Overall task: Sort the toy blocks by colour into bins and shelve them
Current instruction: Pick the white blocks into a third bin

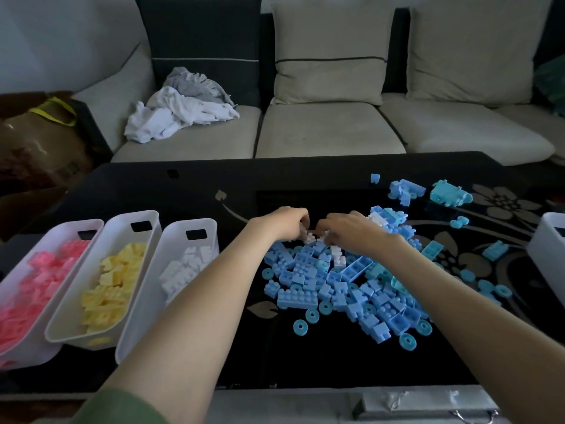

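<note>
A heap of blue blocks [345,289] with blue wheels lies on the black glass table [189,197]. A few white blocks [337,255] sit among them. My left hand [284,223] and my right hand [351,232] meet over the far edge of the heap, fingers curled down on small white blocks [308,238]. Three white bins stand at the left: one with pink blocks [73,228], one with yellow blocks [128,221], one with white blocks [180,234].
Another white bin [547,243] stands at the table's right edge. Loose blue pieces [406,189] and a turquoise toy [449,194] lie at the far right. Behind the table is a sofa with crumpled clothes [183,108]. A bag [39,133] stands at the left.
</note>
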A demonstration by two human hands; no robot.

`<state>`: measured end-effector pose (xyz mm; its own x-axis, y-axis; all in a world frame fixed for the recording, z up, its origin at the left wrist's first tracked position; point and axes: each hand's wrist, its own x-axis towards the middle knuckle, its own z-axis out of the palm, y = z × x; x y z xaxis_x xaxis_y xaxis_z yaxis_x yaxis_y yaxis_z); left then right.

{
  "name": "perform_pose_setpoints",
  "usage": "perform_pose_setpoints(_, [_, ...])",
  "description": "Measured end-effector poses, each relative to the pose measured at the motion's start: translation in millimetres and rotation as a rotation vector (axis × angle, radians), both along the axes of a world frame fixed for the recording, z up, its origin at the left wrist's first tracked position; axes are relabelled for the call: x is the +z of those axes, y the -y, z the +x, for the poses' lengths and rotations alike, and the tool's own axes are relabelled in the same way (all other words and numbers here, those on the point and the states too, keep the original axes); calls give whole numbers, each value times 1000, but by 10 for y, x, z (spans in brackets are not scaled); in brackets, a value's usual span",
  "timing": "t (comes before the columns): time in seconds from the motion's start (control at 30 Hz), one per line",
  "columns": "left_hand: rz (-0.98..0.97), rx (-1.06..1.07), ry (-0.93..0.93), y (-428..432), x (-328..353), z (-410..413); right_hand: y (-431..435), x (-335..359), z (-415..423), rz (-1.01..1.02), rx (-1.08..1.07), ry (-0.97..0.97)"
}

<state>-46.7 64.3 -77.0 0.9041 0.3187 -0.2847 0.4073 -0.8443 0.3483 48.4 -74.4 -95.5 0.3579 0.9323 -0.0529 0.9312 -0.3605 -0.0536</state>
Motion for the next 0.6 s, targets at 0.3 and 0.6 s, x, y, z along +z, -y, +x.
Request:
perform_pose_setpoints(0.3, [-220,141,338,8,26,-157,58,37,-8,243,-251,-92])
perform_pose_setpoints(0.6, [-591,393,417,-45,385,-587,-140,354,-510,499,-322,-527])
